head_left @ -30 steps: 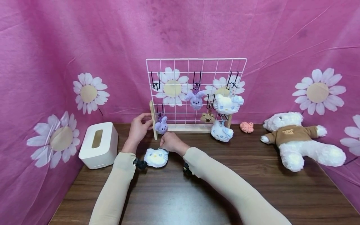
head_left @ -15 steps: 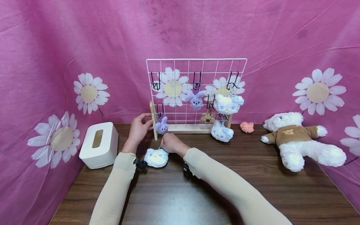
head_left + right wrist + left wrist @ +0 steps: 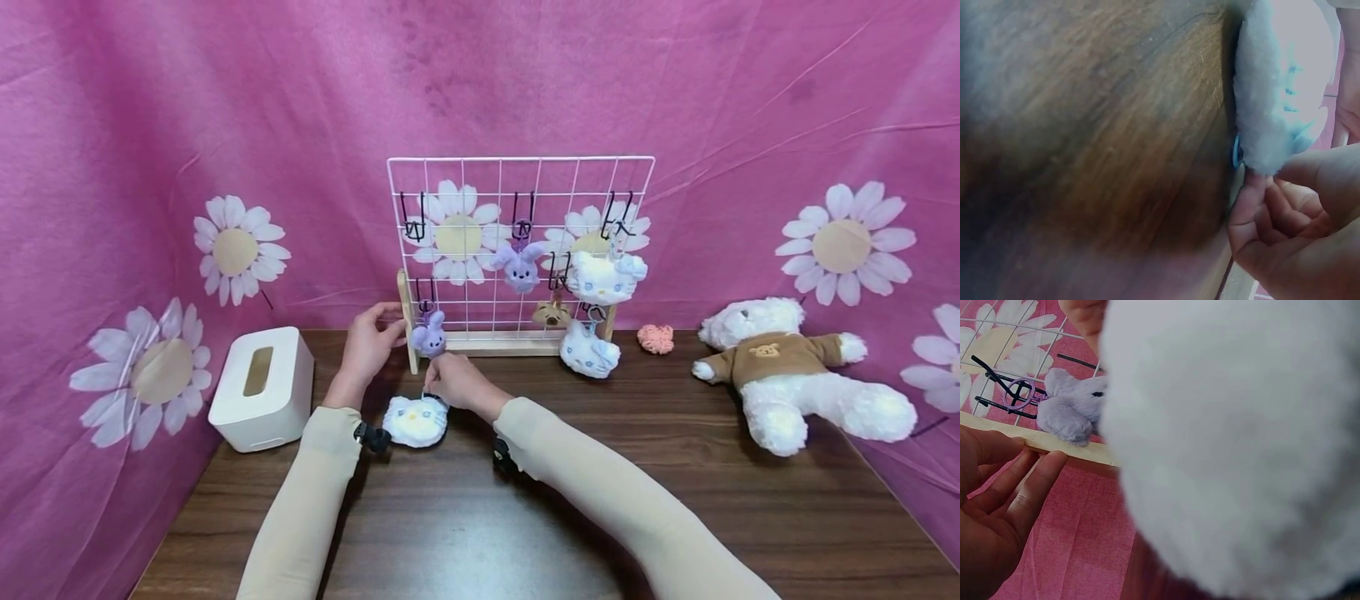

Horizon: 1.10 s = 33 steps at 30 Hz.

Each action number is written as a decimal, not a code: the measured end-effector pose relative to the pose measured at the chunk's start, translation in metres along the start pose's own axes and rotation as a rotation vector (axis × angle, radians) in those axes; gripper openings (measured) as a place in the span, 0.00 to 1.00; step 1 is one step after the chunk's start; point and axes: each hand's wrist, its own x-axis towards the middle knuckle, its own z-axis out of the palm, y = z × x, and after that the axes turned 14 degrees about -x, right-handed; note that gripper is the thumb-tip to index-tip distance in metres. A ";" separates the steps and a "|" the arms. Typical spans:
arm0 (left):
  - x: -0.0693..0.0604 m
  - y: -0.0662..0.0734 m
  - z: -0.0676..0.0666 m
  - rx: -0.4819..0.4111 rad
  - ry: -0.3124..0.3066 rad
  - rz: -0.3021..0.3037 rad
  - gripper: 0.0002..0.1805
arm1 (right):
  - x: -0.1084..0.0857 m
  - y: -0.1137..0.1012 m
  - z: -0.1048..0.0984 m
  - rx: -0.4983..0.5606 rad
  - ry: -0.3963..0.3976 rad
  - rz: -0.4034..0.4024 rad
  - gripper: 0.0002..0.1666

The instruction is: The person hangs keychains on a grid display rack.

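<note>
In the head view, my left hand (image 3: 369,346) is at the left end of a white wire grid rack (image 3: 483,318). Its thumb and fingers grip the rack's wooden side post (image 3: 1100,450), seen close in the left wrist view. My right hand (image 3: 461,382) pinches the edge of a white cat-face plush keychain (image 3: 415,422) low over the table, in front of the post. A blue ring (image 3: 1235,151) shows beside those fingertips in the right wrist view; the exact grip point is partly hidden. Just above this hand, a purple rabbit plush keychain (image 3: 429,336) hangs from a black hook.
More plush keychains hang on the rack: a purple rabbit (image 3: 521,267), a brown bear (image 3: 551,313) and two white cats, one upper (image 3: 603,277), one lower (image 3: 590,350). A tissue box (image 3: 262,387) stands left. A pink flower-shaped piece (image 3: 656,338) and teddy bear (image 3: 787,375) lie right.
The head view has shifted very slightly. Both hands stay in place, and the white cat plush keychain has hardly moved.
</note>
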 end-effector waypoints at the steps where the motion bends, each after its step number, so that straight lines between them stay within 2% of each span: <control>1: 0.000 0.000 0.000 0.000 0.000 0.000 0.19 | -0.007 -0.006 -0.010 0.025 -0.003 -0.003 0.08; 4: 0.000 0.000 0.000 -0.001 -0.005 0.002 0.19 | -0.025 -0.023 -0.036 0.080 -0.014 0.001 0.02; 8: 0.000 0.001 0.001 0.005 -0.007 0.001 0.18 | -0.037 -0.035 -0.057 0.104 -0.037 0.023 0.07; 15: -0.001 0.002 0.000 0.004 -0.008 0.006 0.18 | -0.040 -0.036 -0.068 0.067 -0.014 0.014 0.06; 26: 0.000 0.000 0.000 -0.015 -0.006 0.011 0.18 | -0.043 -0.039 -0.080 0.182 0.000 0.023 0.05; 33: 0.000 -0.001 0.000 -0.017 -0.001 0.010 0.18 | -0.046 -0.043 -0.089 0.156 0.051 -0.014 0.06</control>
